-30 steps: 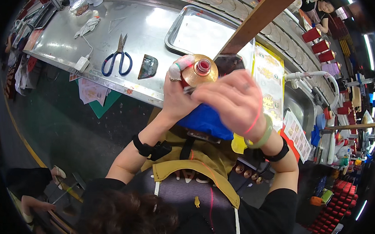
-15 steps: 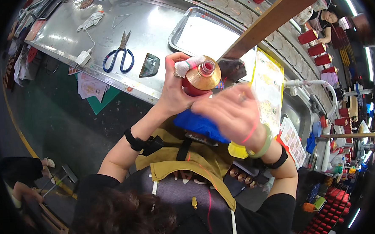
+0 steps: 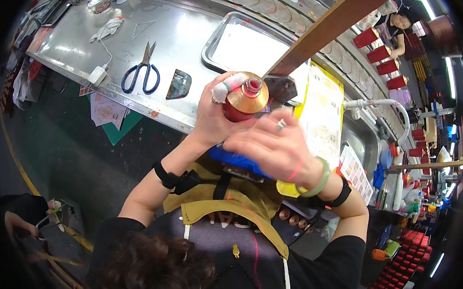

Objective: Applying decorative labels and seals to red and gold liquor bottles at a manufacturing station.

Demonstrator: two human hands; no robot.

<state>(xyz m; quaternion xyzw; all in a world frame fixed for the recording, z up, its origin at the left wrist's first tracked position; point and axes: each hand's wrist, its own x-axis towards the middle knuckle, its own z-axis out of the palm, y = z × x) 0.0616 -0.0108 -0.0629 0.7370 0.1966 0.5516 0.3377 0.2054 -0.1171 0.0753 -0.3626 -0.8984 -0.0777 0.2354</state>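
Observation:
In my left hand (image 3: 207,117) is a red bottle (image 3: 236,112) with a gold sloping shoulder (image 3: 248,99) and an uncapped neck pointing up. My fingers wrap round its body, and one wears a white cloth finger cover (image 3: 229,85) beside the neck. My right hand (image 3: 273,145) is just right of and below the bottle, close to its lower side. Motion blurs its fingers, and I cannot tell whether they touch the bottle or hold something small. A ring and a pale green bangle (image 3: 319,179) show on that side. Blue cloth (image 3: 237,160) lies below this hand.
Dark-handled scissors (image 3: 142,76), a dark glassy plate (image 3: 178,84) and a metal tray with white paper (image 3: 208,54) lie on the steel bench. A wooden bar (image 3: 335,21) crosses at right, near a yellow-edged printed sheet (image 3: 319,116). Beyond, a person sits by several red bottles (image 3: 378,54).
The bottle and my left hand have shifted slightly left within the view. My right hand has moved slightly left and down, its fingers less smeared; the bench items also sit a little further left.

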